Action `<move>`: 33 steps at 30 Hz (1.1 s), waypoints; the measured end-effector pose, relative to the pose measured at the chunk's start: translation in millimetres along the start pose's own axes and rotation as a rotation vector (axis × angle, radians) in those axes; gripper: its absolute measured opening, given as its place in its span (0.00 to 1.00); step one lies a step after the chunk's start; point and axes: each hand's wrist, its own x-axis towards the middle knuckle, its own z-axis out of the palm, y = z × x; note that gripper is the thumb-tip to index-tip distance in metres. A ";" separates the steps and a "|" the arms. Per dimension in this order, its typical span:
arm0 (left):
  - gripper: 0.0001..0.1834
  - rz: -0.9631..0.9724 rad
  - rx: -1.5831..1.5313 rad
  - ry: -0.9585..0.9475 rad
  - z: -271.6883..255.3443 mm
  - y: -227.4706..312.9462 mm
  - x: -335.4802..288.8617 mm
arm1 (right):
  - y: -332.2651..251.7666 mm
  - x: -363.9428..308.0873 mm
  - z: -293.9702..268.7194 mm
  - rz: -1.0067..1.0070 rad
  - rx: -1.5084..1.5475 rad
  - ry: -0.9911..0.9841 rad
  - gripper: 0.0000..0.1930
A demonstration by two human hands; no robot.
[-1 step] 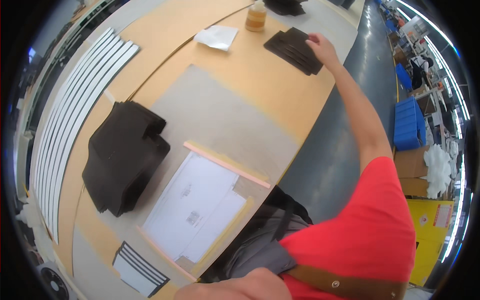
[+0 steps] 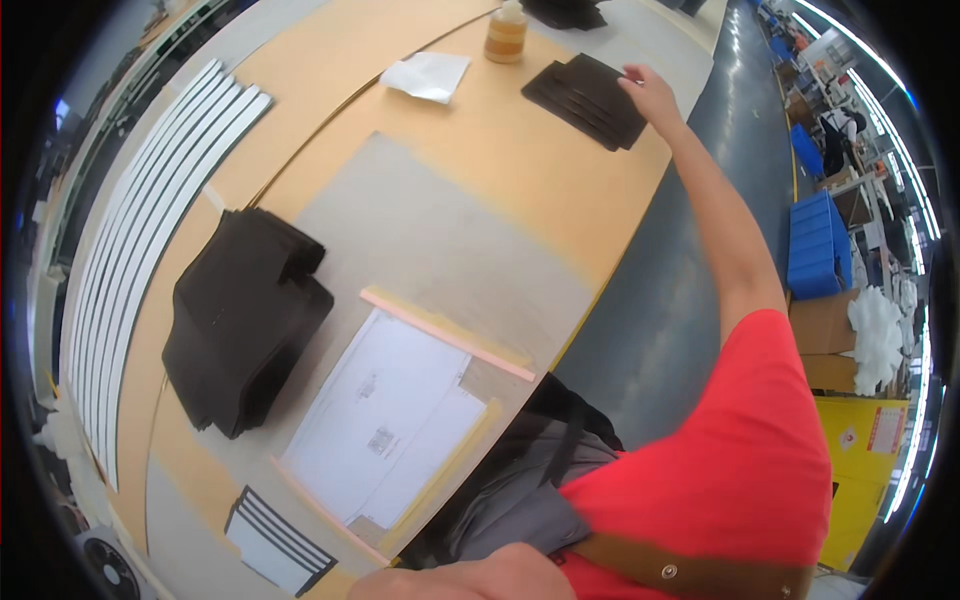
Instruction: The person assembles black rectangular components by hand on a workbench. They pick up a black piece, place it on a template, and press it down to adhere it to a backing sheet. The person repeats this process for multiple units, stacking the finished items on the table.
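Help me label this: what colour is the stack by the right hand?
The stack: dark brown, clearest in the head view.

Dark brown, nearly black flat pieces (image 2: 585,100) in small overlapping stack, just left of your right hand (image 2: 653,97). Pieces thin, with straight edges and squared corners. Layers offset, not squared up: edges show side by side like shallow steps, running slantwise past your fingers. Stack lying flat, spreading leftward from your fingertips, one end reaching back below your hand toward your wrist. Near edge right at your fingertips; whether pinched or only touched, cannot be told. Exact count unclear.
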 end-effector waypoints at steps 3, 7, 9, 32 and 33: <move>0.06 0.017 -0.012 0.045 5.8 -24.6 7.4 | 47.3 25.6 6.5 0.069 -0.017 -0.011 0.26; 0.06 -0.040 0.028 0.117 4.6 -37.8 27.0 | 82.0 62.1 27.9 0.137 0.032 -0.132 0.29; 0.06 -0.196 0.087 0.303 23.6 -27.7 44.7 | 86.3 74.2 33.7 0.185 0.030 -0.245 0.29; 0.12 -0.377 0.676 0.581 -46.0 -13.7 -69.2 | -60.7 -0.1 -155.6 -0.300 0.244 0.237 0.14; 0.15 -0.384 0.615 0.643 -52.0 -14.6 -73.6 | -83.5 -9.0 -160.4 -0.199 0.352 0.152 0.14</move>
